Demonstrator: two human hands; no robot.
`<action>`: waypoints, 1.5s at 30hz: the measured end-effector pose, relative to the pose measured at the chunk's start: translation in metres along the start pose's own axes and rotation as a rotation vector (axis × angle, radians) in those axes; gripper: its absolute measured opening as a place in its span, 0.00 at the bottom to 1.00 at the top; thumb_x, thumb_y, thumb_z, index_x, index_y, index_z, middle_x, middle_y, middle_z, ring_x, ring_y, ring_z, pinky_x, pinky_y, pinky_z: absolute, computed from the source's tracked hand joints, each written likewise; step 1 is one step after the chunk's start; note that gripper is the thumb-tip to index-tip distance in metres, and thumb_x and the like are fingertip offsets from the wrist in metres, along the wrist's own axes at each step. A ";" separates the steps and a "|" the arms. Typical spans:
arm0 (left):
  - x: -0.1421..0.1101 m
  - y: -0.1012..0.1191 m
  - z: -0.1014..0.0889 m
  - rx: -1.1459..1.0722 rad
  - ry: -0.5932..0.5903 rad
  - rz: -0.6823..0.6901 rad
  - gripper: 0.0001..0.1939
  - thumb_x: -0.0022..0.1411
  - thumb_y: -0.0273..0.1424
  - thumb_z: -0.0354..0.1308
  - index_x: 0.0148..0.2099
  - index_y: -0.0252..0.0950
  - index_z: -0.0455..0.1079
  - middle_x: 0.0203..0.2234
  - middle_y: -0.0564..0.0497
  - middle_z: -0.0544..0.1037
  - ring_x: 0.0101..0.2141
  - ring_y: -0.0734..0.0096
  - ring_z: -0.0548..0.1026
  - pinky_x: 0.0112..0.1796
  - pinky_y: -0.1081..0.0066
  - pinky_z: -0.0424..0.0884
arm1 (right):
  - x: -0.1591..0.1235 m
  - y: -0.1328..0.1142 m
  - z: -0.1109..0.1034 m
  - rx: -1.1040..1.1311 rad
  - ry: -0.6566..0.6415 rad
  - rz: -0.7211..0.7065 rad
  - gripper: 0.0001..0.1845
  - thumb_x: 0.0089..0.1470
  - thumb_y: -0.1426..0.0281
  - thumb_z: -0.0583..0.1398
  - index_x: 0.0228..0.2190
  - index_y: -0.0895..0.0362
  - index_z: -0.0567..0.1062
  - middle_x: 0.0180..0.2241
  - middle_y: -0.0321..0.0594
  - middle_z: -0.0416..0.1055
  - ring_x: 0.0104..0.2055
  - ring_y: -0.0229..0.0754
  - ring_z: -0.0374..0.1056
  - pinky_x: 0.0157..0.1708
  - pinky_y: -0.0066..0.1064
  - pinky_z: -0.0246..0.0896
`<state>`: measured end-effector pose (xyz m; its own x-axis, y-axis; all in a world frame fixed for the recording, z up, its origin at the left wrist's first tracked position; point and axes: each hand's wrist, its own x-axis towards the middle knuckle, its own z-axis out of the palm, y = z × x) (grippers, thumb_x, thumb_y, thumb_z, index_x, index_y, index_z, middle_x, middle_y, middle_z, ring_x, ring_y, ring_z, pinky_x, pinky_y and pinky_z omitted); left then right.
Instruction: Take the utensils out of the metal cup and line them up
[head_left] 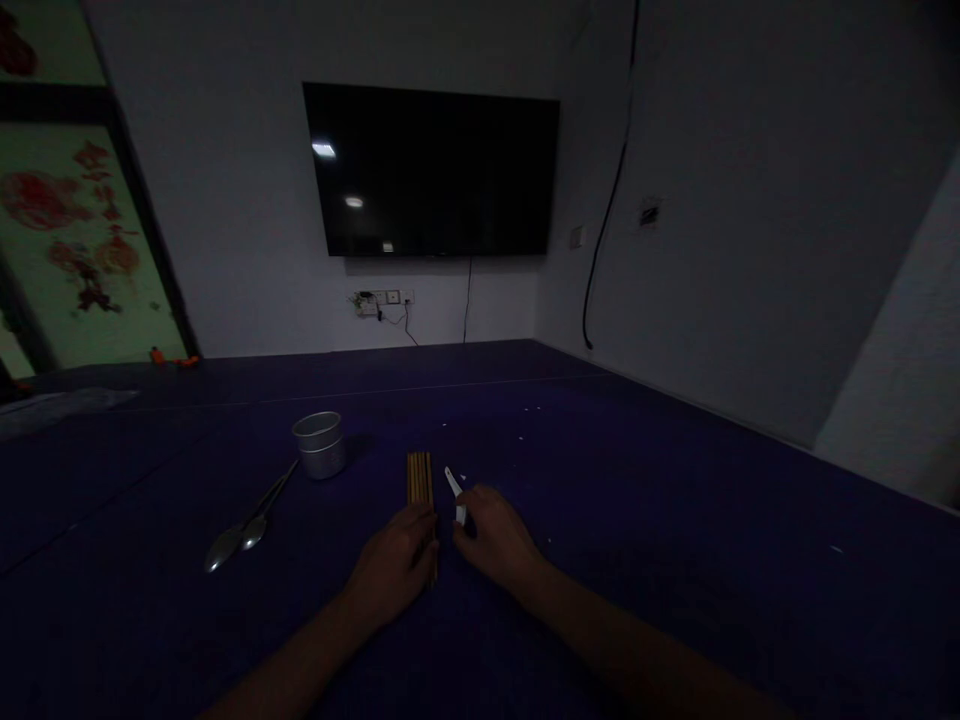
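The brown sticks (420,478) lie side by side in a neat row near the middle of the blue surface (750,560), well away from its far edge and its right edge by the walls (247,250). The left hand (395,562) is on top of the near part of the sticks, fingers bent; I cannot tell if it grips them or just rests there. The right hand (496,532) pinches a white thing (453,485), maybe a spoon, just right of the sticks and not touching them. The lining up of the sticks looks mostly done, and the 2 metal spoons (224,547) lie close together on the left. The metal cup (321,452) stands upright by their handles, nearer the far edge. The white thing is not laid in a row yet.
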<state>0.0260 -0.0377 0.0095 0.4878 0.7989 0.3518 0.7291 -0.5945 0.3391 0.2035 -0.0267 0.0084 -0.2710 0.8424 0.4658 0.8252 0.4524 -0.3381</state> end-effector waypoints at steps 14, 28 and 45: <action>0.000 0.005 -0.004 0.022 0.000 0.020 0.19 0.60 0.30 0.45 0.52 0.37 0.66 0.52 0.46 0.69 0.53 0.64 0.64 0.53 0.63 0.62 | -0.002 -0.005 -0.004 -0.159 -0.104 -0.142 0.18 0.49 0.77 0.52 0.43 0.58 0.70 0.37 0.45 0.66 0.42 0.45 0.61 0.42 0.34 0.57; 0.002 0.005 -0.006 -0.067 -0.053 0.032 0.14 0.60 0.28 0.45 0.45 0.37 0.67 0.43 0.46 0.72 0.46 0.65 0.68 0.48 0.65 0.65 | -0.003 -0.008 -0.008 -0.147 -0.213 -0.320 0.26 0.49 0.81 0.50 0.51 0.61 0.66 0.38 0.46 0.66 0.41 0.44 0.61 0.41 0.33 0.58; 0.002 0.004 -0.006 -0.094 -0.042 0.027 0.16 0.61 0.27 0.44 0.49 0.39 0.66 0.46 0.46 0.71 0.49 0.65 0.67 0.49 0.65 0.64 | -0.003 -0.010 -0.010 0.027 -0.189 -0.327 0.18 0.55 0.76 0.51 0.47 0.58 0.68 0.37 0.43 0.67 0.41 0.41 0.63 0.41 0.30 0.60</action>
<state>0.0271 -0.0395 0.0167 0.5280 0.7842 0.3258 0.6678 -0.6205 0.4112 0.2013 -0.0366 0.0189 -0.6063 0.6903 0.3948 0.6677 0.7116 -0.2188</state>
